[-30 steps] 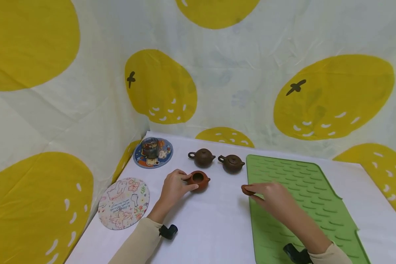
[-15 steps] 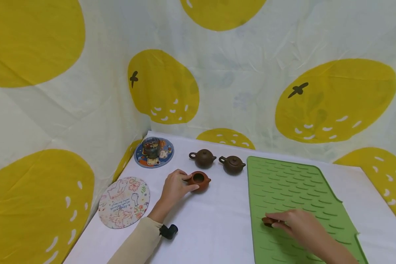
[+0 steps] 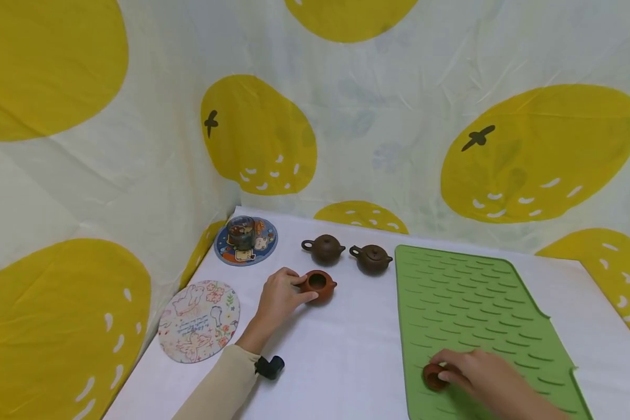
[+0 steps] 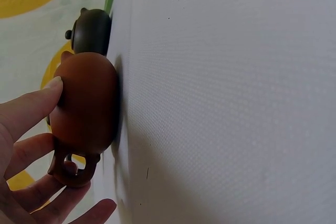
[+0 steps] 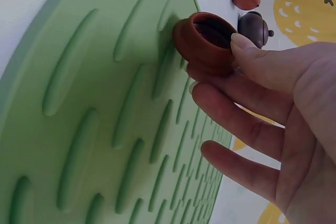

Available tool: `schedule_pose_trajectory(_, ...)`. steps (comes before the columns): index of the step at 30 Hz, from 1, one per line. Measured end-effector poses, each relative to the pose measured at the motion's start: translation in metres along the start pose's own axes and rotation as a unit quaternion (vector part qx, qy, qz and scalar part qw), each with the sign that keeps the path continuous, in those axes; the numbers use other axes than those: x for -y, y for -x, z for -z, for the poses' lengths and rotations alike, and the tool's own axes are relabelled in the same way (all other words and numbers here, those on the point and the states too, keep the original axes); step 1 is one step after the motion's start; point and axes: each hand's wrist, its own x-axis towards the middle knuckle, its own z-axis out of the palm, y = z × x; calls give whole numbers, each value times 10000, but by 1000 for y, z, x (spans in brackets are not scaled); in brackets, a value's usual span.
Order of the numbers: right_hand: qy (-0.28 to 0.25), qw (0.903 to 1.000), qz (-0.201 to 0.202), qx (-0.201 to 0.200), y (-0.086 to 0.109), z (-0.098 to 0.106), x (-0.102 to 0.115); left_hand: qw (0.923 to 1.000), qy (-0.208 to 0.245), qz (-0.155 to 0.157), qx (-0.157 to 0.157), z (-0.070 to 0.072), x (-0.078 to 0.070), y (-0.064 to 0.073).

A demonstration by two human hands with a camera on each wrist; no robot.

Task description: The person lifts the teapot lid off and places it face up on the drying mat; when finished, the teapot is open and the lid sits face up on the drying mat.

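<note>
My left hand (image 3: pixel 280 297) holds a reddish-brown clay teapot (image 3: pixel 322 294) on the white cloth, with the thumb on its body and fingers by the handle. The pot's top is uncovered and its spout points right. In the left wrist view the teapot (image 4: pixel 86 103) shows its rounded side and loop handle. Over the near left part of the green ridged mat (image 3: pixel 451 291), my right hand (image 3: pixel 483 373) pinches a reddish-brown teapot lid (image 3: pixel 431 378) between thumb and fingers. The lid (image 5: pixel 197 51) is turned with its hollow underside showing; whether it touches the mat I cannot tell.
Two dark brown lidded teapots, one (image 3: pixel 325 249) left of the other (image 3: pixel 373 259), stand behind the red one. A glass cup (image 3: pixel 241 233) sits on a blue patterned coaster (image 3: pixel 265 227) at the back left. A pale floral coaster (image 3: pixel 196 321) lies nearer. Fruit-print fabric (image 3: pixel 367 146) hangs behind.
My right hand has carried the lid from the mat's left edge nearer to me and slightly right, turning its hollow side into view. The left hand and red teapot have stayed in place.
</note>
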Motion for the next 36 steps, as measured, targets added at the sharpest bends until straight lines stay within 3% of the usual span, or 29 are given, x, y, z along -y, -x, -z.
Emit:
schedule_pose_trajectory(4,-213,9996,31,209,1,0,-2,10000,-1,-13,-9,2,-2,1)
schedule_pose_trajectory(11,-50,9996,264,-1,0,-2,-4,10000,-41,10,14,1,-1,2)
schedule_pose_trajectory(36,-287,9994,-167,-48,-2,-1,-8,10000,28,-34,-21,3,-4,2)
